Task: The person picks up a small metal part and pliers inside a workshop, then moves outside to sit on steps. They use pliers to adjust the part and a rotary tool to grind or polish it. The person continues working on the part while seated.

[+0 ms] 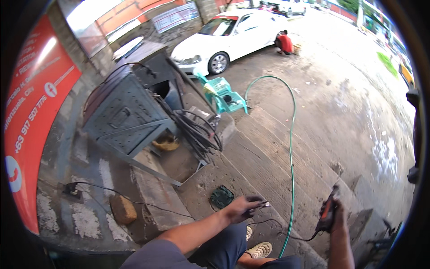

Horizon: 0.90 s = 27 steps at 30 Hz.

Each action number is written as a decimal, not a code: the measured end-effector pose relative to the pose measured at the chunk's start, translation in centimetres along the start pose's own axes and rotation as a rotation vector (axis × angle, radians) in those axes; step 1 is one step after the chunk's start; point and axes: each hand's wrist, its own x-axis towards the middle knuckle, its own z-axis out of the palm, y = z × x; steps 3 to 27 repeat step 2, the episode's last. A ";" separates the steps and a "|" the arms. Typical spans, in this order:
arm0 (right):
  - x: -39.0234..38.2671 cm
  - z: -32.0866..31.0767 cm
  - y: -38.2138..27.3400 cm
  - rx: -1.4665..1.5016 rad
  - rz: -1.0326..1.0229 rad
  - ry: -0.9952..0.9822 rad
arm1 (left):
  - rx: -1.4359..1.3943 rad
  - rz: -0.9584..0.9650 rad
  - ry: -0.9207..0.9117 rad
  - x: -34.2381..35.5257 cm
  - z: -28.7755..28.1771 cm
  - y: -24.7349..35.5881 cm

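Observation:
My left hand [245, 209] is closed, its fingers dark with grime. From its fingertips sticks a small shiny metal piece [265, 204], too small to name. My right hand [337, 219] grips a black and orange corded power tool [327, 211], held upright with its narrow end pointing away from me. A black cord [301, 238] leaves the tool's lower end and runs left past my feet. The two hands are well apart, with a green hose [292, 179] running over the ground between them.
Concrete steps [264, 148] lie ahead. A grey metal cabinet [127, 117] with coiled black cables [197, 130] stands left, near a brown block [122, 209] and a dark green cloth-like item [221, 196]. Beyond are a turquoise plastic chair [222, 93], a white car [237, 38] and a crouching person [285, 43].

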 end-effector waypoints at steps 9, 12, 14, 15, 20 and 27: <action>-0.7 5.1 0.7 0.170 0.139 -0.066 | -0.148 0.099 0.139 -5.1 -3.8 0.5; -0.7 5.1 0.7 0.170 0.139 -0.066 | -0.148 0.099 0.139 -5.1 -3.8 0.5; -0.7 5.1 0.7 0.170 0.139 -0.066 | -0.148 0.099 0.139 -5.1 -3.8 0.5; -0.7 5.1 0.7 0.170 0.139 -0.066 | -0.148 0.099 0.139 -5.1 -3.8 0.5; -0.7 5.1 0.7 0.170 0.139 -0.066 | -0.148 0.099 0.139 -5.1 -3.8 0.5; -0.7 5.1 0.7 0.170 0.139 -0.066 | -0.148 0.099 0.139 -5.1 -3.8 0.5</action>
